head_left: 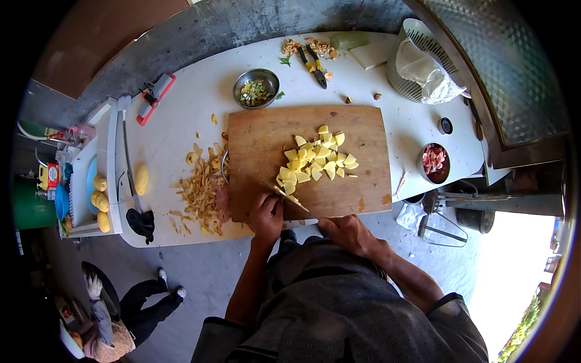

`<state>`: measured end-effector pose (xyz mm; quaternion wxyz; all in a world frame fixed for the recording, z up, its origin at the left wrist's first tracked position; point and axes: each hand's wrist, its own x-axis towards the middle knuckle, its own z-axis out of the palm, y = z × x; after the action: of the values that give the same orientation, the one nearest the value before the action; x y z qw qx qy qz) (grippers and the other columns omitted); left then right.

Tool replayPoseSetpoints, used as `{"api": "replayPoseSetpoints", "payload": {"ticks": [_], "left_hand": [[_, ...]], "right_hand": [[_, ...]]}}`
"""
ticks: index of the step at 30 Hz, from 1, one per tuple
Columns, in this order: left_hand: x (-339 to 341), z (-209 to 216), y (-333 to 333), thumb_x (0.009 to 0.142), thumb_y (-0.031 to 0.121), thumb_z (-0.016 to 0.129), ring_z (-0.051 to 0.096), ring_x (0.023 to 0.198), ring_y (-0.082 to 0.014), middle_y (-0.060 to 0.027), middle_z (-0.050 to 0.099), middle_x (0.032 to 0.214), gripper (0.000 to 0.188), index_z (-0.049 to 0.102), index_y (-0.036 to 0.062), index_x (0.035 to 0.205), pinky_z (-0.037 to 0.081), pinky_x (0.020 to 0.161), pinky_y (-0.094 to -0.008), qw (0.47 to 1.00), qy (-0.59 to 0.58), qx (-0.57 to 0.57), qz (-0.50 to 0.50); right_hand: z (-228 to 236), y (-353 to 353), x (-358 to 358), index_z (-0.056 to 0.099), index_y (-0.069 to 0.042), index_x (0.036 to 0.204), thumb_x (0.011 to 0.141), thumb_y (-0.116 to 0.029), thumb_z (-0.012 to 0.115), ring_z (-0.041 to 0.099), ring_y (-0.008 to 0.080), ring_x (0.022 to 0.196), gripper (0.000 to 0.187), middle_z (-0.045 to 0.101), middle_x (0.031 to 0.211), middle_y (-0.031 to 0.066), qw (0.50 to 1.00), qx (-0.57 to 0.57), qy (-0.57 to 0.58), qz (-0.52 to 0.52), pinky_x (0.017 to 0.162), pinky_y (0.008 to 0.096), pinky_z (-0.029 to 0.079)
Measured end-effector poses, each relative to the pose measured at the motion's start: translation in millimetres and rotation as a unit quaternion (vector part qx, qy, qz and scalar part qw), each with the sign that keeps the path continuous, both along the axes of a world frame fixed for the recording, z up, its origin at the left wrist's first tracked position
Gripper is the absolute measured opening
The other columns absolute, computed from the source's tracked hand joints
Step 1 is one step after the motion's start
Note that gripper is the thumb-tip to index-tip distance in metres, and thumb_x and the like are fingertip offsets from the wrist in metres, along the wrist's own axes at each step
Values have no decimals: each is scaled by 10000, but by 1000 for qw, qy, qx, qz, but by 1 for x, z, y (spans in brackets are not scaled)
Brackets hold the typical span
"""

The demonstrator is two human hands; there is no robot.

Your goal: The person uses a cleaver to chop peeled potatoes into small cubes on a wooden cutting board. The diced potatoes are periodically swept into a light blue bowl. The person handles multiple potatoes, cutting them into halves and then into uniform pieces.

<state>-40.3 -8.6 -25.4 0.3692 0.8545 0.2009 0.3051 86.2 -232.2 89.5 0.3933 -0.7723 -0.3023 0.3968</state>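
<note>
A wooden cutting board (254,139) lies in front of me, with a pile of cut potato chunks (318,154) across its middle. At its near edge, my left hand (268,213) has its fingers curled down against the wood; whatever lies under them is hidden. Right beside those fingers a knife (296,202) shows almost edge-on as a thin slanting strip, with pale yellow potato along it. My right hand (351,236) is closed in a fist at the knife's near end, just off the board's edge, and covers the handle.
Left of the board are potato peelings (203,181) and a whole potato (141,179). Behind it stand a metal bowl (256,89) of chopped greens and pliers (315,69). A bowl of raw meat (434,162) and a basket (411,66) are right. Another person (115,327) stands lower left.
</note>
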Motion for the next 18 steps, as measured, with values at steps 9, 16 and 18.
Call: {"api": "replayPoseSetpoints", "payload": {"ticks": [9, 16, 18], "left_hand": [[1, 4, -2, 890, -52, 739, 685, 837, -374, -158, 687, 957, 114, 756, 4, 989, 555, 740, -440, 1000, 7, -5, -1], [1, 6, -1, 886, -57, 754, 675, 803, -378, -163, 673, 924, 119, 756, -4, 992, 544, 713, -444, 1000, 8, -8, -5], [2, 5, -1, 883, -60, 759, 679, 803, -377, -162, 676, 924, 122, 756, -4, 991, 546, 713, -443, 1000, 8, -6, -5]], "right_hand": [[15, -13, 2, 760, 59, 1093, 1139, -325, 617, 738, 431, 853, 412, 750, 919, 290, 1000, -19, 22, 3, 806, 503, 555], [23, -13, 2, 786, 27, 1204, 1148, -341, 597, 770, 431, 904, 417, 773, 939, 284, 999, -39, 30, 3, 841, 474, 586], [24, -14, 1, 789, 26, 1204, 1148, -342, 596, 770, 430, 889, 419, 773, 934, 284, 999, -37, 29, 3, 839, 473, 590]]}}
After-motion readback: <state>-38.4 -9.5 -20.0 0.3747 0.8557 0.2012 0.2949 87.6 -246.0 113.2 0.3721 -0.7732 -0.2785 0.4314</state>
